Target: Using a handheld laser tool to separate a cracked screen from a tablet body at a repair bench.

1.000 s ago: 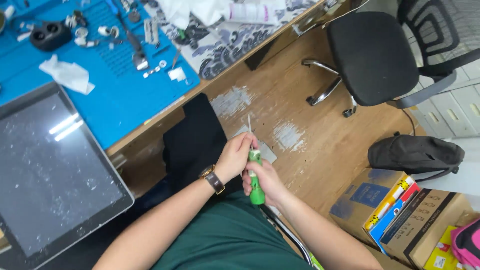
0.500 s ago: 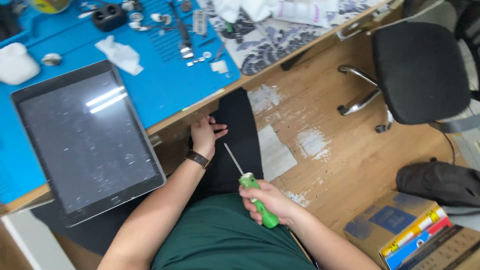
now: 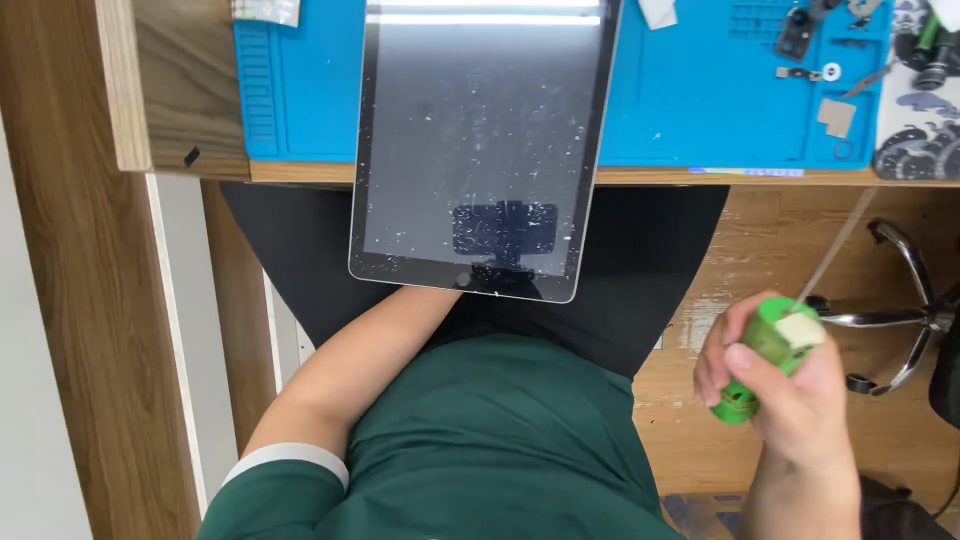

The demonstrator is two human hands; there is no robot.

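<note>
A view from above of a person in a green shirt seated at a wooden desk. The right hand point(image 3: 790, 385) is closed around the green handle of a screwdriver point(image 3: 770, 350), held off to the right over the wooden floor, well apart from the desk; its thin shaft points up and away toward the desk edge. The left forearm reaches forward under a tablet point(image 3: 485, 145), and the left hand is hidden beneath it, so its grip cannot be told. The tablet lies face up, its lower end overhanging the desk edge above the lap, its dark glass flecked with white specks. It rests on a blue work mat point(image 3: 700, 100), where several small parts point(image 3: 815, 45) lie scattered at the upper right. The tablet appears fully assembled and unopened; the screwdriver touches nothing.
</note>
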